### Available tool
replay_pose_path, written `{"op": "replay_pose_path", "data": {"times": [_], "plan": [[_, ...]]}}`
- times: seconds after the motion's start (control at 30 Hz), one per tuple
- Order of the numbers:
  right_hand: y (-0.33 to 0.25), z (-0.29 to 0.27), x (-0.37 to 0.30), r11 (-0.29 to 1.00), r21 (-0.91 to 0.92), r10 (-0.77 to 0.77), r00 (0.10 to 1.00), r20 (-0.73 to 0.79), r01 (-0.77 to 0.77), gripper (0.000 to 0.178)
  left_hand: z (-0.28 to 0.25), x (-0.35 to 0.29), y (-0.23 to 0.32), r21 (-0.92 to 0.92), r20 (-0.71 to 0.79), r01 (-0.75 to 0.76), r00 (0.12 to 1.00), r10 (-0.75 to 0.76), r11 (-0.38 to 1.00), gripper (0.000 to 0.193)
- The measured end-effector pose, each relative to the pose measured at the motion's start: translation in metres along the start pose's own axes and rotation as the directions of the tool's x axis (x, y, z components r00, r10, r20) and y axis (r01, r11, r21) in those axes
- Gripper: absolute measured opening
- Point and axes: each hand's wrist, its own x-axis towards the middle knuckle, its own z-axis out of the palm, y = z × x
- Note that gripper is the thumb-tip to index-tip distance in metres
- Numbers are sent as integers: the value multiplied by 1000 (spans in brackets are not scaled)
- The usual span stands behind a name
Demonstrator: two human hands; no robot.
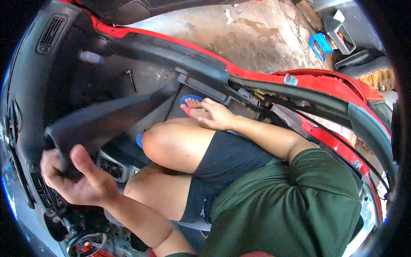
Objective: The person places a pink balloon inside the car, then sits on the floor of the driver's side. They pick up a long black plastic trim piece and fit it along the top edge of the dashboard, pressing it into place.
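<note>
My left hand [81, 180] is raised in front of the dashboard, its fingers curled at the end of a long dark curved trim panel [107, 113]. The thumb stands away from the fingers. Motion blurs the panel, which slants across the footwell toward the door sill. My right hand [212, 115] lies by my right shin, above my foot in a blue sandal [195, 97]; its fingers are loosely extended and nothing shows in them. A ratchet-like tool with a long handle [131, 81] lies in the footwell, beyond the panel.
The dark dashboard [32, 85] runs down the left, with a steering wheel [87, 244] at lower left. A pale container [92, 58] lies in the footwell. The red door sill [184, 45] borders a concrete floor [257, 30] outside, where a blue toolbox [320, 46] stands.
</note>
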Motion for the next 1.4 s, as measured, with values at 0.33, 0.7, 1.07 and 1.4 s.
{"op": "replay_pose_path", "data": {"times": [0.33,0.7,1.07,1.4], "plan": [[-79,-90,-80,993,-6,-104,882,-460,114,67,48,35,100,-442,35,-93,992,121,892,35],[-105,-151,-188,994,33,87,572,-816,-104,75,94,3,271,-785,-44,-224,950,308,577,37],[-64,-141,-233,977,163,202,356,-912,-137,69,154,-60,243,-947,193,77,911,364,311,90],[-61,-126,-303,856,181,378,349,-857,-483,57,182,-146,235,-826,525,199,612,591,527,88]]}}
